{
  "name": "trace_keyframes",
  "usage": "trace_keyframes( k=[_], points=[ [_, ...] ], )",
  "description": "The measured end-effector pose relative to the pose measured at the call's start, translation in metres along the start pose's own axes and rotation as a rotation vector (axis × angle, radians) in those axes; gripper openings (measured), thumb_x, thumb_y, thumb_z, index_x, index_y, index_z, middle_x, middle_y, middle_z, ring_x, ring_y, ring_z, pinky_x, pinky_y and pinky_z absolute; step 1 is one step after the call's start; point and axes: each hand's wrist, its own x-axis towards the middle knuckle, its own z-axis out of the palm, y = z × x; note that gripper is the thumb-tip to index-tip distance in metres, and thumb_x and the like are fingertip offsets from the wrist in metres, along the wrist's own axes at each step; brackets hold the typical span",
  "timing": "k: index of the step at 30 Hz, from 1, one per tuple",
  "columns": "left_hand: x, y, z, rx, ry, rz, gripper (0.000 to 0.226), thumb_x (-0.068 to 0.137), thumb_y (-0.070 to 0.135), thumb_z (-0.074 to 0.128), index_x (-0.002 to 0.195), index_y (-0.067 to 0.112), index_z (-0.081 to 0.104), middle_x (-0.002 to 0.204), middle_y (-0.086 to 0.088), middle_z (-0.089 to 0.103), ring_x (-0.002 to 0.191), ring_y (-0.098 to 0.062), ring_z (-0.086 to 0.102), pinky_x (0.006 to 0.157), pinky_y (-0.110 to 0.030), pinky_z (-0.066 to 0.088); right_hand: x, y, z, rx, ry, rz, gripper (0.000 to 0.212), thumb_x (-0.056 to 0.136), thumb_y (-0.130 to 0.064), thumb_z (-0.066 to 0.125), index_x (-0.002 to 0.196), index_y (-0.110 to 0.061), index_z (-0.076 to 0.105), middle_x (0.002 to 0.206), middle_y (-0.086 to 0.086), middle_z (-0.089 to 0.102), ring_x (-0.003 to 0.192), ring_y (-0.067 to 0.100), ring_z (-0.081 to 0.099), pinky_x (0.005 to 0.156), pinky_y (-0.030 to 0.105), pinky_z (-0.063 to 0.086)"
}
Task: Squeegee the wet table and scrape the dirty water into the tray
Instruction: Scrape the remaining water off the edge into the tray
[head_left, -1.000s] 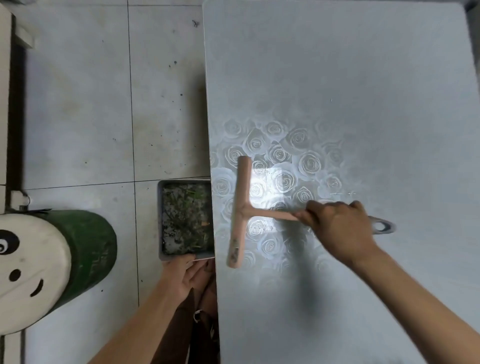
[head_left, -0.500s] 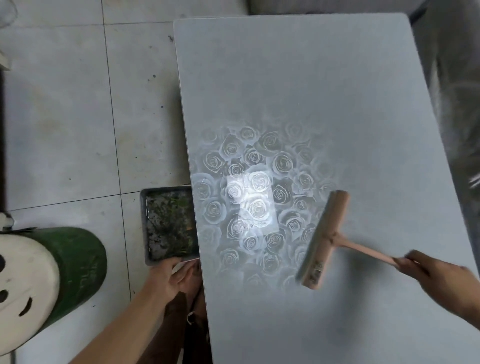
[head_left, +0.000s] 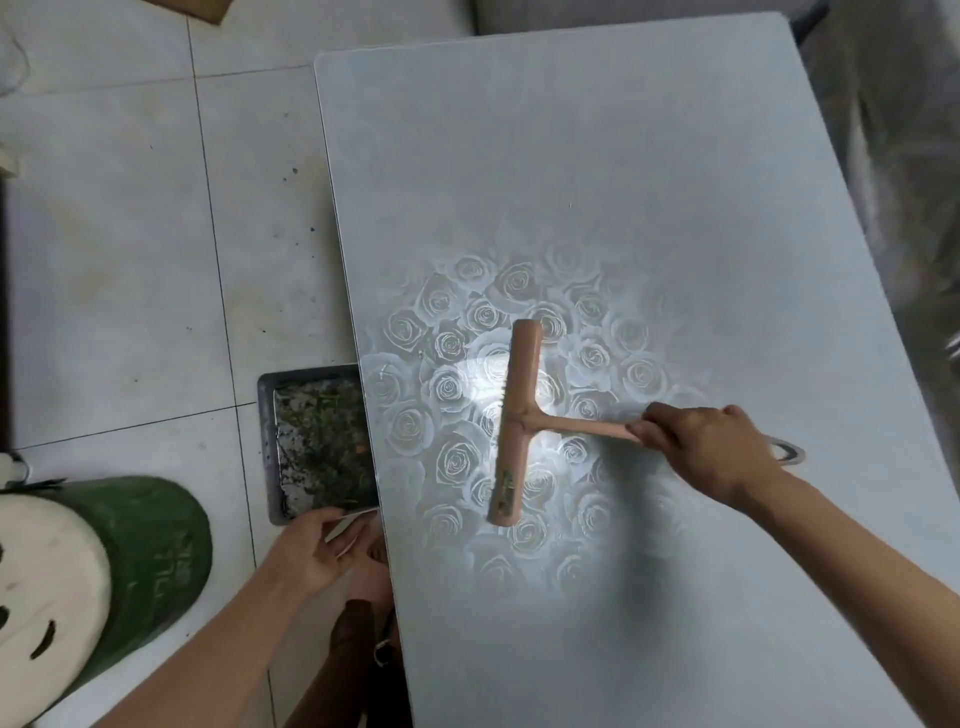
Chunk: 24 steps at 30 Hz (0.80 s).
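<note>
Two hands share this job. My right hand (head_left: 706, 452) curls round the thin stem of the pink plastic T-shaped squeegee (head_left: 517, 421), fingers closed over it far back from the blade, the grey hanging loop (head_left: 787, 452) showing behind the wrist. The blade rests on the pale rose-patterned desk (head_left: 571, 156), well apart from the dark grey rectangular tray (head_left: 267, 447), its long edge roughly parallel to the tray's long side. I judge the squeegee light and stiff, its stem slick when wet, so a hold closer to the crossbar would press the blade down more evenly. The right forearm reaches low over the desk, wrist angled toward the tray. My left hand (head_left: 317, 551) grips the tray's rim at the end nearest me, holding it against the desk edge. Full of murky water and green scraps, the tray would slosh if tipped.
</note>
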Motion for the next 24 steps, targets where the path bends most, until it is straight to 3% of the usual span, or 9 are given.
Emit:
trace_keyframes(
  k=[2, 6, 8, 11, 16, 20, 22, 24],
  points=[
    [0.001, 0.005, 0.004, 0.004, -0.003, 0.010, 0.020, 0.095, -0.003, 0.040, 0.110, 0.005, 0.048, 0.109, -0.021, 0.059, 0.084, -0.025, 0.060, 0.067, -0.038, 0.057, -0.007, 0.027, -0.016, 0.001, 0.022, 0.028, 0.031, 0.097, -0.052, 0.033, 0.096, -0.031, 0.056, 0.087, -0.004, 0.068, 0.090, 0.022, 0.064, 0.082, 0.035, 0.036],
    [0.003, 0.009, 0.006, 0.010, 0.005, 0.011, 0.014, 0.095, -0.004, 0.040, 0.097, 0.005, 0.051, 0.109, -0.021, 0.058, 0.085, -0.025, 0.061, 0.083, -0.037, 0.049, -0.027, 0.089, -0.044, -0.080, -0.047, 0.180, 0.039, 0.091, -0.060, 0.026, 0.089, -0.034, 0.054, 0.068, -0.013, 0.059, 0.067, 0.017, 0.055, 0.074, 0.033, 0.034],
    [0.003, 0.012, 0.007, 0.006, 0.001, 0.007, 0.013, 0.095, -0.003, 0.041, 0.095, 0.005, 0.051, 0.104, -0.021, 0.060, 0.085, -0.026, 0.061, 0.082, -0.037, 0.047, -0.025, 0.083, -0.045, -0.172, -0.099, 0.170, 0.038, 0.091, -0.060, 0.022, 0.087, -0.034, 0.049, 0.072, -0.014, 0.060, 0.073, 0.016, 0.059, 0.075, 0.032, 0.033],
    [0.004, 0.015, 0.008, -0.001, -0.005, 0.010, 0.013, 0.095, -0.002, 0.041, 0.095, 0.004, 0.053, 0.098, -0.020, 0.061, 0.085, -0.026, 0.061, 0.071, -0.037, 0.049, -0.001, 0.037, -0.037, -0.170, -0.104, 0.074, 0.033, 0.097, -0.054, 0.024, 0.094, -0.033, 0.049, 0.094, -0.005, 0.068, 0.096, 0.021, 0.064, 0.082, 0.034, 0.035],
    [0.007, 0.021, 0.013, -0.021, -0.007, 0.043, 0.029, 0.094, -0.004, 0.042, 0.120, 0.003, 0.050, 0.112, -0.020, 0.060, 0.087, -0.027, 0.062, 0.077, -0.038, 0.050, 0.048, -0.070, -0.020, -0.058, -0.111, -0.134, 0.034, 0.100, -0.052, 0.021, 0.089, -0.030, 0.045, 0.091, -0.001, 0.067, 0.092, 0.023, 0.062, 0.086, 0.037, 0.031],
    [0.008, 0.025, 0.016, -0.018, 0.007, 0.064, 0.024, 0.093, -0.006, 0.042, 0.113, 0.003, 0.052, 0.121, -0.020, 0.058, 0.086, -0.027, 0.063, 0.086, -0.039, 0.046, 0.037, -0.044, -0.037, -0.047, -0.053, -0.112, 0.035, 0.098, -0.053, 0.024, 0.094, -0.030, 0.050, 0.087, -0.005, 0.066, 0.090, 0.022, 0.063, 0.085, 0.037, 0.035],
    [0.009, 0.026, 0.016, -0.030, 0.013, 0.051, 0.032, 0.093, -0.005, 0.042, 0.123, 0.003, 0.049, 0.126, -0.020, 0.057, 0.086, -0.027, 0.063, 0.085, -0.040, 0.047, 0.021, -0.006, -0.047, -0.149, 0.006, -0.049, 0.031, 0.099, -0.051, 0.027, 0.097, -0.031, 0.051, 0.085, -0.008, 0.067, 0.089, 0.017, 0.064, 0.080, 0.035, 0.037],
    [0.013, 0.024, 0.016, -0.043, 0.028, 0.052, 0.030, 0.094, -0.004, 0.043, 0.122, 0.004, 0.048, 0.131, -0.021, 0.055, 0.084, -0.027, 0.062, 0.086, -0.041, 0.047, 0.006, 0.011, -0.056, -0.282, -0.016, 0.018, 0.032, 0.098, -0.053, 0.024, 0.093, -0.032, 0.047, 0.081, -0.010, 0.065, 0.086, 0.014, 0.065, 0.075, 0.032, 0.037]
  ],
)
